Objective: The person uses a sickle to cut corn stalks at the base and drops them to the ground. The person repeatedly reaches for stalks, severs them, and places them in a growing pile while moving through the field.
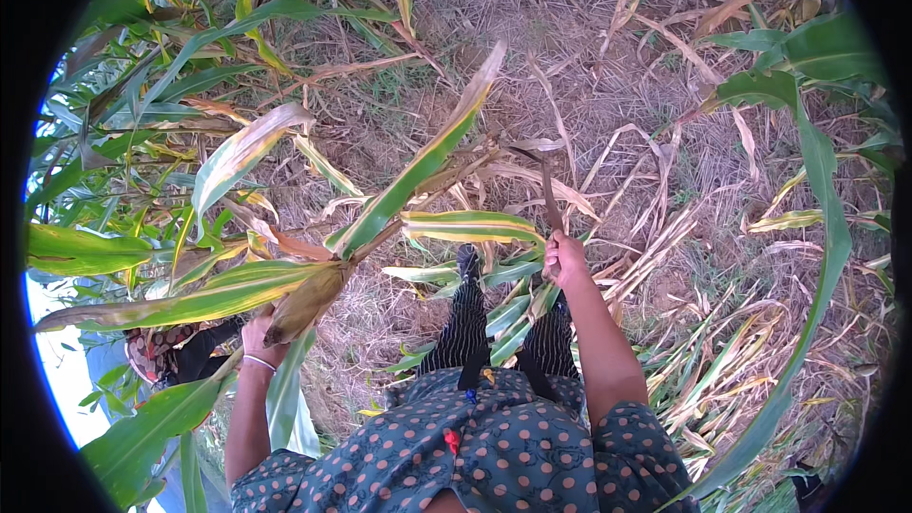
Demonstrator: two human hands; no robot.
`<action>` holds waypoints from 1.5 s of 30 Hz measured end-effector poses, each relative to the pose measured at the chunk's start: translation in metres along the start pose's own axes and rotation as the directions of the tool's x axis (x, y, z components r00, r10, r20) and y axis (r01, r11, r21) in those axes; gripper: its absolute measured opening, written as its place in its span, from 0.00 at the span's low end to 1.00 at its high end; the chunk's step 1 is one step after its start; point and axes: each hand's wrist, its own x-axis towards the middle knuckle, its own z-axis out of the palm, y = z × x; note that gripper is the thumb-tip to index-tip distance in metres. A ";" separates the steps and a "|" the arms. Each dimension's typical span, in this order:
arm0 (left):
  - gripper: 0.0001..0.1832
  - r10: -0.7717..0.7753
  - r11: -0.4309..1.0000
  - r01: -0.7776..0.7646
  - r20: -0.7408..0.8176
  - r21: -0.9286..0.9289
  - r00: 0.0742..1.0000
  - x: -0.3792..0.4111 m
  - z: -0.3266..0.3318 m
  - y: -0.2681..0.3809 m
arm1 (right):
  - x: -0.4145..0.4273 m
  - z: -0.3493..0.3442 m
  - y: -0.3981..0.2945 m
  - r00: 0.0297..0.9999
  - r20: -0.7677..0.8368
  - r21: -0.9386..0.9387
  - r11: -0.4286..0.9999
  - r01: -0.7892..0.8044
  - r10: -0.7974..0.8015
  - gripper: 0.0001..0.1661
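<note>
My left hand (262,338) is closed around a maize stalk (381,236), partly hidden behind a husked, drying ear (306,303). The stalk slants from below that hand up to the right and carries long green-and-yellow leaves (427,164) with dry tips. In front of my legs, my right hand (565,256) grips a sickle (548,192) by its handle. Its dark, thin blade points away from me, the hooked tip bending left near the stalk's lower, dry end. Whether the blade touches the stalk, I cannot tell.
Standing maize plants (178,92) crowd the left side. Cut stalks (662,242) and a heap of leaves (741,370) lie to the right. A long green leaf (826,206) arches at far right. Another person (167,353) is partly visible behind leaves at left. Dry straw covers the soil (491,35).
</note>
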 end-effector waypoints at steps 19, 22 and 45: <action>0.24 0.152 0.689 -0.024 0.112 -0.725 0.982 -0.053 0.176 0.137 | -0.165 -0.348 -0.043 0.929 -0.306 -0.012 0.976 0.216 -0.209 0.09; 0.22 0.380 0.881 -0.290 0.192 -0.374 0.905 -0.024 0.161 0.169 | -0.190 -0.358 -0.042 0.949 -0.238 0.046 0.973 0.225 -0.208 0.10; 0.19 0.695 0.179 -0.971 -0.718 0.160 0.010 0.032 -0.269 0.639 | -0.226 -0.355 0.011 0.849 -0.414 0.180 0.885 0.429 -0.328 0.07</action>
